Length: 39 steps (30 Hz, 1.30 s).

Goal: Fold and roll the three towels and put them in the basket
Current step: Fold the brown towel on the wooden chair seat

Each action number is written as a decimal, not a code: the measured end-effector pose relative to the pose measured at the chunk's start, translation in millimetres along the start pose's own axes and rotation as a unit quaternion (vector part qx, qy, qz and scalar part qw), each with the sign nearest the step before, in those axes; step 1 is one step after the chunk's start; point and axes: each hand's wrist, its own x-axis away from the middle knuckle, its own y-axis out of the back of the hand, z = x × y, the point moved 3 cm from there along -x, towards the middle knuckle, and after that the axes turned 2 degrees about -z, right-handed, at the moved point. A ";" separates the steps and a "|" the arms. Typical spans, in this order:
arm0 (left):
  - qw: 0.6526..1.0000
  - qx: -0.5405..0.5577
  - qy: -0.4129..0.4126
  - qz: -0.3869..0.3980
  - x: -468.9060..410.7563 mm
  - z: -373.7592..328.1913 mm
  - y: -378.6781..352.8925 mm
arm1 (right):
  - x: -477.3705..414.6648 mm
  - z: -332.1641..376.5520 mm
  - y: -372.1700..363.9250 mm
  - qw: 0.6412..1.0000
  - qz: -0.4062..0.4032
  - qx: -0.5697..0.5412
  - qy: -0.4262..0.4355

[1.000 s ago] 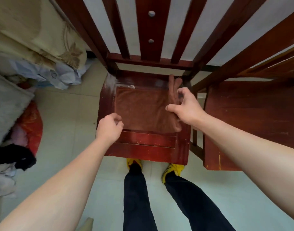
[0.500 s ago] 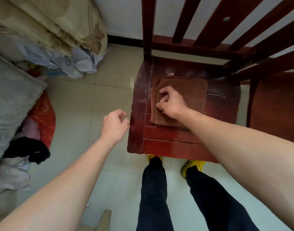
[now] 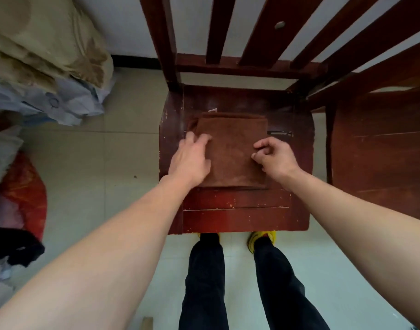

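Note:
A brown towel (image 3: 232, 148), folded into a narrow rectangle, lies flat on the seat of a dark red wooden chair (image 3: 235, 217). My left hand (image 3: 191, 158) rests palm down on the towel's left edge with fingers spread. My right hand (image 3: 274, 157) sits at the towel's right edge, fingers curled and pinching the cloth. No basket and no other towel is in view.
A second wooden chair (image 3: 380, 158) stands close on the right. Piled bedding (image 3: 44, 51) and loose clothes (image 3: 16, 210) lie on the tiled floor to the left. My legs and yellow shoes (image 3: 262, 238) stand just before the chair's front edge.
The towel was folded over to the left into a narrower shape. My left hand came from beside the seat onto the towel's left edge; my right hand shifted to the right edge.

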 end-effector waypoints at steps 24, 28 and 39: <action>0.840 0.429 0.287 0.167 -49.7 -79.9 -5.3 | 40.4 -35.1 52.3 0.983 -0.123 0.053 0.125; 0.861 0.407 0.277 0.126 -43.1 -87.6 9.0 | 73.2 -19.7 37.9 0.923 -0.098 0.264 0.262; 0.944 0.259 0.198 -0.051 -22.6 -34.5 13.5 | 104.3 -33.1 -3.4 0.893 -0.065 0.350 0.274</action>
